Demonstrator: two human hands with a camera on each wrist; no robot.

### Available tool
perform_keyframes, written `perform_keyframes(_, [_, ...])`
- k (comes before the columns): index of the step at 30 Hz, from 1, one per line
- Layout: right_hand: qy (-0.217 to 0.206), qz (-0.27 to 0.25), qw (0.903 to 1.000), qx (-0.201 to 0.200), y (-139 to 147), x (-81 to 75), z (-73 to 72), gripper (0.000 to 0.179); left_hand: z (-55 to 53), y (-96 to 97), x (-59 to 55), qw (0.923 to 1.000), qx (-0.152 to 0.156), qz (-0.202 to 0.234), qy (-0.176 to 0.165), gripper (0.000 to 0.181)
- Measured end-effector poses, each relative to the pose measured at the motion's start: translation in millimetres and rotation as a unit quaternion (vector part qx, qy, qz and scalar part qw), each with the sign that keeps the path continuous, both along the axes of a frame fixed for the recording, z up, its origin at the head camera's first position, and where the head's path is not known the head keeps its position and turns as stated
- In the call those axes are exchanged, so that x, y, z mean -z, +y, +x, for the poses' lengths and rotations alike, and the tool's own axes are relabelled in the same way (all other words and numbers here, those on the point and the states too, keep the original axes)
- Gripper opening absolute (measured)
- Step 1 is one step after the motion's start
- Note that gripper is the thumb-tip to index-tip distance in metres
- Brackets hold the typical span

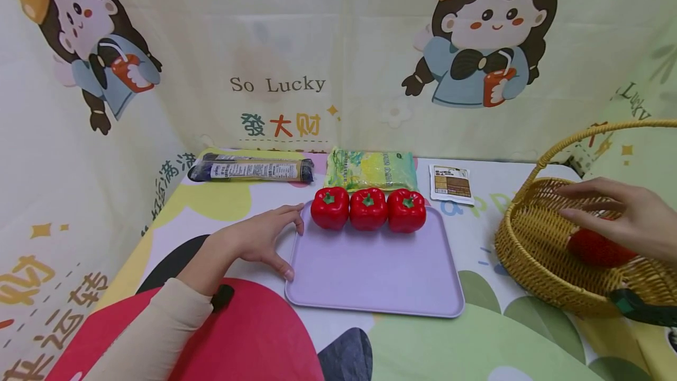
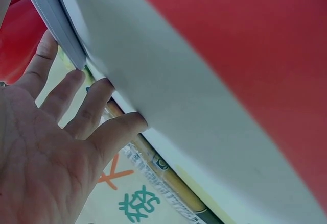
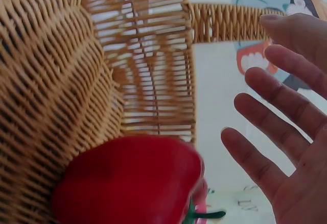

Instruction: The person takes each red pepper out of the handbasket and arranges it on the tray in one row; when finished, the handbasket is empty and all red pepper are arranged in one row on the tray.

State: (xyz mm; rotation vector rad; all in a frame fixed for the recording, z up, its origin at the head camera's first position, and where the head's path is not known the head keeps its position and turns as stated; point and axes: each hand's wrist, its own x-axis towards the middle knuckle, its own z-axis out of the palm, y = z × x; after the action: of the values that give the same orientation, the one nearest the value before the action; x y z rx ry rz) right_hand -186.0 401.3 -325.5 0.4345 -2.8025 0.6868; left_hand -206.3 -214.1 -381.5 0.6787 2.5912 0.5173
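Note:
Three red bell peppers (image 1: 368, 209) with green stems stand side by side along the far edge of a lilac tray (image 1: 375, 275). My left hand (image 1: 267, 237) is at the tray's left edge, thumb and fingers spread along it. In the left wrist view, the fingers of the left hand (image 2: 56, 127) extend beside the tray's rim (image 2: 56, 25). On the right, my right hand (image 1: 626, 213) hovers over a wicker basket (image 1: 520, 251), holding nothing. Inside the basket lies a red item (image 1: 597, 249); the right wrist view shows a red bell pepper (image 3: 130, 178) there, apart from the spread fingers.
Behind the tray lie a long dark package (image 1: 251, 169), a green and yellow packet (image 1: 370, 169) and a small white and brown packet (image 1: 451, 184). The basket's arched handle (image 1: 582, 134) rises at the right. A printed cloth covers the table and the wall behind.

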Motion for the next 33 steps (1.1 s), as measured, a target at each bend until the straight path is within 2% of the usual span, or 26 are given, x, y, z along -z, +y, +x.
perform_keyframes(13, [0.004, -0.006, 1.0, 0.006, 25, 17.8, -0.5, 0.043, 0.3, -0.4, -1.2, 1.0, -0.001, 0.003, -0.005, 0.075])
perform_keyframes(30, [-0.053, 0.042, 0.9976, 0.016, 44, 27.7, -9.0, 0.061, -0.7, 1.0, -1.3, 1.0, -0.001, 0.0, -0.004, 0.076])
perform_keyframes(33, [-0.069, 0.057, 0.996, -0.001, 45, 28.7, -7.6, 0.067, -1.0, 0.3, -0.6, 1.0, -0.003, -0.002, -0.004, 0.076])
